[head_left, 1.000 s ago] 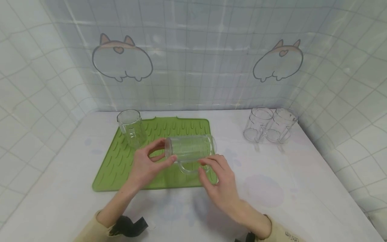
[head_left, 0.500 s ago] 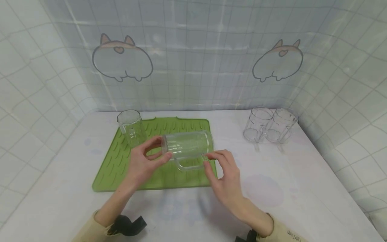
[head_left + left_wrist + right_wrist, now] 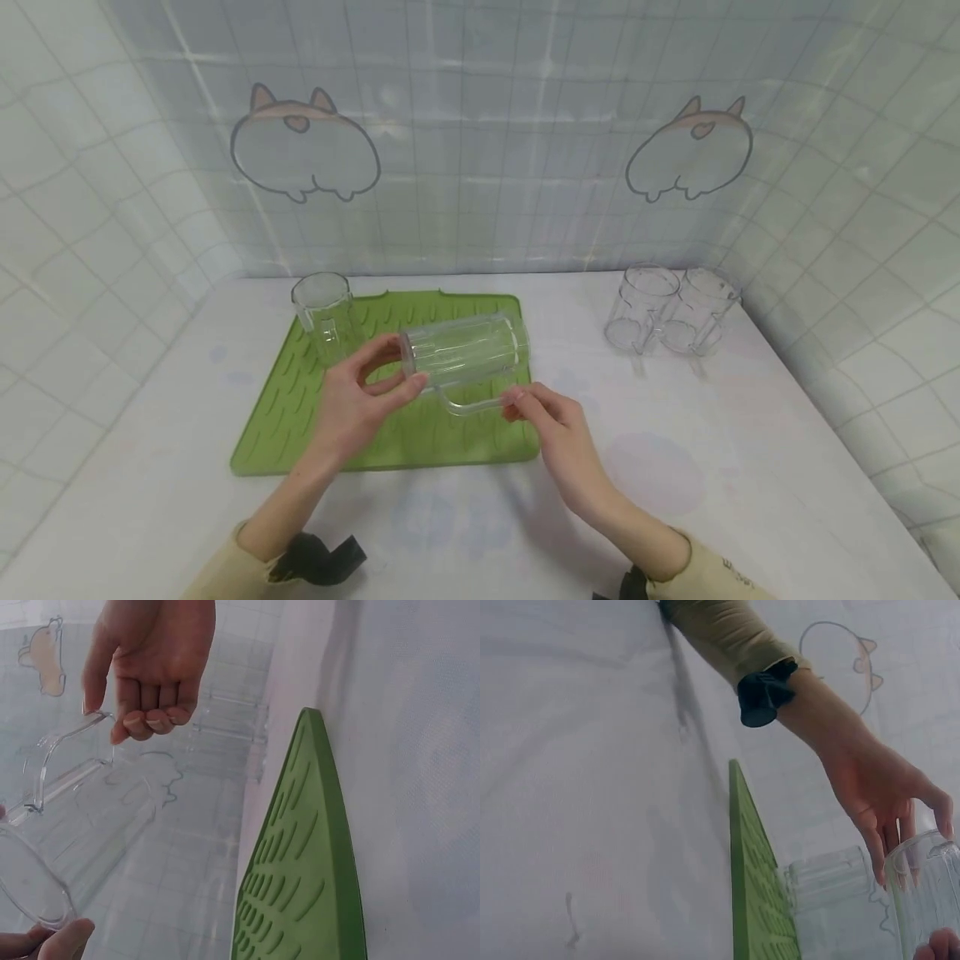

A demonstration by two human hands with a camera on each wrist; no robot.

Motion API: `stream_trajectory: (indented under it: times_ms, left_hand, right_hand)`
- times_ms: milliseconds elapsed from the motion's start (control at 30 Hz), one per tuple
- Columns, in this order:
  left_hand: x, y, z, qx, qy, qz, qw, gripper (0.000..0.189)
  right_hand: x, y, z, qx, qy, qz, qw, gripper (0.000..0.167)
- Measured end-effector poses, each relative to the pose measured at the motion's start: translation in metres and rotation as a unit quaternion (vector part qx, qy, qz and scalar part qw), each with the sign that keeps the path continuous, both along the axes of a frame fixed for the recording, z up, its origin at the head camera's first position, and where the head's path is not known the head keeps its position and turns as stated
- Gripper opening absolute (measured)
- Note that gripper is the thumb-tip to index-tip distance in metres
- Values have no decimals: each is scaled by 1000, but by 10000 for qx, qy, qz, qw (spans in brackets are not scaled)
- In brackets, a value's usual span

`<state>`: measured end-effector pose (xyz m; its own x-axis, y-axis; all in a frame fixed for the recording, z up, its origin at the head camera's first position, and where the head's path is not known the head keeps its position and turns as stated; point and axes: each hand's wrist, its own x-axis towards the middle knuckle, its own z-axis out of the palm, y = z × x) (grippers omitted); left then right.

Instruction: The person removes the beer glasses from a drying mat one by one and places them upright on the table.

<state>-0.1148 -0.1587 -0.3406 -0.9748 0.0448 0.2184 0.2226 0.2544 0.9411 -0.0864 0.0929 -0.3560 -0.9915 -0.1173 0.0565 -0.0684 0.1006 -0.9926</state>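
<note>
A clear glass mug (image 3: 465,354) is held on its side above the green ridged mat (image 3: 273,425), its handle turned down toward the person. My left hand (image 3: 352,408) grips the mug's left end between thumb and fingers. With thumb and fingertips, my right hand (image 3: 558,429) pinches the right part of the handle. The left wrist view shows the mug (image 3: 97,817) tilted in the air, the right hand (image 3: 154,660) at its handle. In the right wrist view, the left hand (image 3: 874,780) holds the mug's near end, and only part of the mug (image 3: 922,900) shows.
Another glass mug (image 3: 327,321) stands upright on the mat's back left corner. Two more mugs, one on the left (image 3: 641,308) and one on the right (image 3: 697,312), stand close together at the table's back right. Tile-patterned walls (image 3: 480,167) enclose the back and sides.
The mug has shifted slightly left and its right end has risen, so it tilts. My right hand's fingers have closed onto the handle; the left hand keeps its grip.
</note>
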Motion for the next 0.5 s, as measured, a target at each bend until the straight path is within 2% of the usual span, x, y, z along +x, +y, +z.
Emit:
stream_trajectory:
  times_ms: [367,500]
  left_hand:
    - [1,0,-5,-113,-254,-433,9987,62]
    - [-2,-1,-5,-281,-334,-585,9973,66]
  right_hand:
    - [0,3,4,-328,-179,-385,9986,32]
    - [-2,3,7,-734,-280,-556,9954,36]
